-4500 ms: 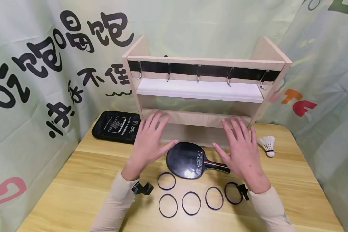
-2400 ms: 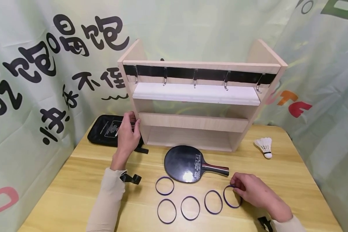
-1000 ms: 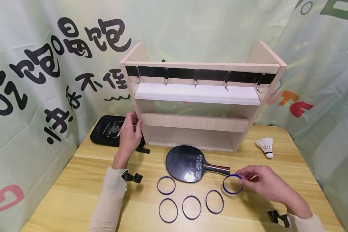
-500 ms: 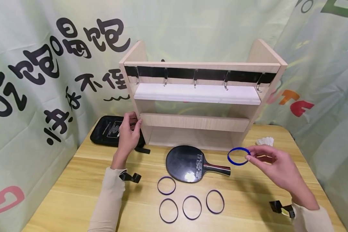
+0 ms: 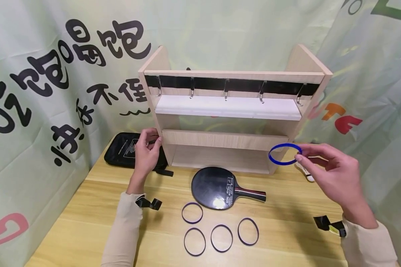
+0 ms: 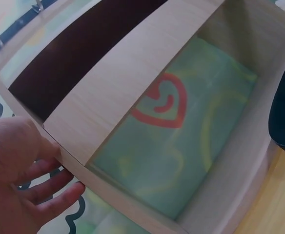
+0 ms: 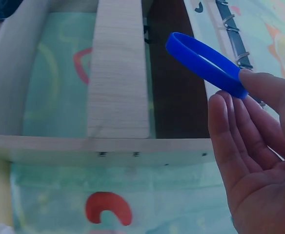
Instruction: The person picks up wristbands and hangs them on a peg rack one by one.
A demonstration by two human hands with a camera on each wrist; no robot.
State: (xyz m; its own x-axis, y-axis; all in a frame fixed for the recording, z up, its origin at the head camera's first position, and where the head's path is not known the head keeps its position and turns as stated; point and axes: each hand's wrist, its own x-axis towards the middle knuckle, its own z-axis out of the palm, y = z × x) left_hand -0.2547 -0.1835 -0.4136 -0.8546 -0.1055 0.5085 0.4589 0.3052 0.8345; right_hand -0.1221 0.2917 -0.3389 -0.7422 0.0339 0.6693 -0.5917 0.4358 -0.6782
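Observation:
A blue silicone wristband (image 5: 285,154) is pinched between thumb and fingers of my right hand (image 5: 334,172), held up in front of the rack's lower right side. In the right wrist view the wristband (image 7: 206,63) tilts, its far end sticking out past the fingertips. My left hand (image 5: 147,150) grips the left side panel of a pale wooden rack (image 5: 224,139), seen close in the left wrist view, thumb at the front edge. Metal hooks (image 5: 226,89) line the black strip across the rack's top. Several more wristbands (image 5: 221,238) lie flat on the table.
A black table tennis bat (image 5: 214,187) lies in front of the rack. Behind my left hand is a black zipped case (image 5: 121,150). A shuttlecock (image 5: 309,176) is partly hidden behind my right hand. Printed curtains hang close around the wooden table (image 5: 87,218).
My right hand has picked up the rightmost wristband from the table and raised it up and to the right. My left hand went to the rack's left side and has stayed there.

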